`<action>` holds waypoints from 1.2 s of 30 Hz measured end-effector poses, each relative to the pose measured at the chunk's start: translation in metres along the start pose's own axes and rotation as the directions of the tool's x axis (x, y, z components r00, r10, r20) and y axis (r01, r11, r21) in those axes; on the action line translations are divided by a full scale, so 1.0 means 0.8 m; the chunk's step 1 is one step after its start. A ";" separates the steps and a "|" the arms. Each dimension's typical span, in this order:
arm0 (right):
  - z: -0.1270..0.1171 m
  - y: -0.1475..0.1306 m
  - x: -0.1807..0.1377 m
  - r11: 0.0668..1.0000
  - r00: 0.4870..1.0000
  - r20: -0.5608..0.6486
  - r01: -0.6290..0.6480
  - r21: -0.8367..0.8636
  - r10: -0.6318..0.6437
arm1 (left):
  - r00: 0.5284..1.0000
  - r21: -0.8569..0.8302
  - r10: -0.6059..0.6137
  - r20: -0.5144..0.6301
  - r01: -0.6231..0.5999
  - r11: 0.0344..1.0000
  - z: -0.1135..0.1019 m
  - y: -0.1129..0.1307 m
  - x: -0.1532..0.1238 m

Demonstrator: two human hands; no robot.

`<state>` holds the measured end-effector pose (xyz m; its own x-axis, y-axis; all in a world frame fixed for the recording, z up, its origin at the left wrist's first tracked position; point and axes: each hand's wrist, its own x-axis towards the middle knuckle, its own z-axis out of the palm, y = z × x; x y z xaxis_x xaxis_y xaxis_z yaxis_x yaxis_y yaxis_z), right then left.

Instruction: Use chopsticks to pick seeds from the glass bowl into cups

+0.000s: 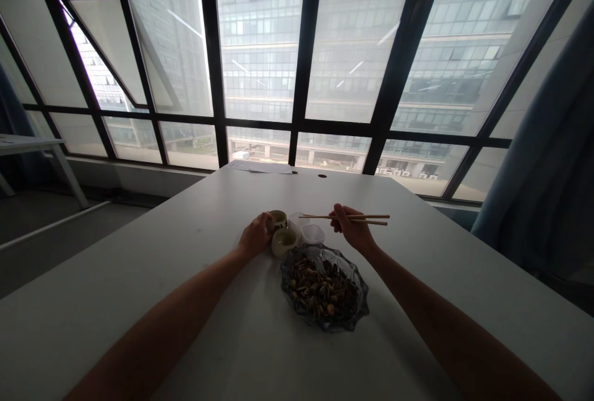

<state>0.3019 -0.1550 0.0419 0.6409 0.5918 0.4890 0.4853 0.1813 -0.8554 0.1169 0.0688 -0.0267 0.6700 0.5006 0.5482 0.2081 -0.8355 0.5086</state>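
My right hand (351, 226) is closed round a pair of wooden chopsticks (344, 218) that point left, their tips hovering over two small clear plastic containers (312, 232). My left hand (255, 235) curls around a small pale ceramic cup (279, 219); a second, similar cup (284, 241) sits just in front of it. Nearer to me, between my forearms, stands a scalloped dark glass dish (357, 310) filled with mixed seeds or nuts.
Everything rests on a white table (139, 277). Papers (262, 167) and a small dark round object (322, 176) lie at its far edge. Large black-framed windows (301, 79) rise behind; another white table (28, 144) stands at left, a blue curtain (547, 172) at right.
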 end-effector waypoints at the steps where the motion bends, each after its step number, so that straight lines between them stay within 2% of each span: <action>1: -0.001 0.000 0.001 1.000 1.000 -0.010 -0.003 0.001 0.003 | 1.000 0.001 0.000 -0.002 0.000 1.000 0.000 0.000 0.000; 3: -0.004 -0.001 0.003 1.000 1.000 -0.011 -0.008 -0.001 0.008 | 1.000 0.002 -0.001 -0.002 0.001 1.000 0.000 0.000 0.000; 6: -0.004 -0.003 0.003 0.999 0.999 0.051 -0.010 -0.033 0.012 | 1.000 0.000 -0.010 0.006 0.010 1.000 -0.001 0.001 -0.001; 10: -0.002 -0.008 -0.004 0.988 0.994 0.106 0.045 -0.145 -0.030 | 1.000 -0.016 -0.013 0.003 0.013 1.000 -0.003 0.003 -0.002; 14: 0.000 -0.015 -0.008 0.956 0.990 0.099 0.126 -0.265 -0.103 | 1.000 -0.019 -0.010 -0.005 0.010 1.000 -0.002 0.002 -0.001; 18: -0.005 -0.027 -0.010 0.949 0.985 0.043 0.174 -0.262 -0.169 | 1.000 -0.018 -0.003 -0.012 0.003 1.000 -0.001 0.000 0.000; 22: -0.023 -0.051 -0.023 0.978 0.991 0.046 0.128 -0.166 -0.122 | 1.000 -0.018 -0.003 -0.004 0.003 1.000 -0.002 0.000 -0.001; 26: -0.050 -0.076 -0.044 0.985 0.995 0.089 0.064 -0.157 -0.051 | 1.000 -0.007 -0.007 -0.013 0.007 1.000 -0.002 0.001 -0.001; 31: -0.075 -0.098 -0.057 0.976 0.967 0.254 0.044 -0.211 0.011 | 1.000 0.015 -0.007 -0.014 0.007 1.000 -0.002 0.003 -0.001; 36: -0.077 -0.111 -0.056 0.960 0.943 0.331 0.058 -0.272 0.037 | 1.000 0.024 -0.010 -0.018 0.011 1.000 -0.003 0.003 -0.001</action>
<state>0.2668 -0.2463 0.1068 0.4257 0.8245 0.3727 0.6650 -0.0057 -0.7468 0.1151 0.0666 -0.0245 0.6551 0.5130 0.5547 0.2324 -0.8354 0.4981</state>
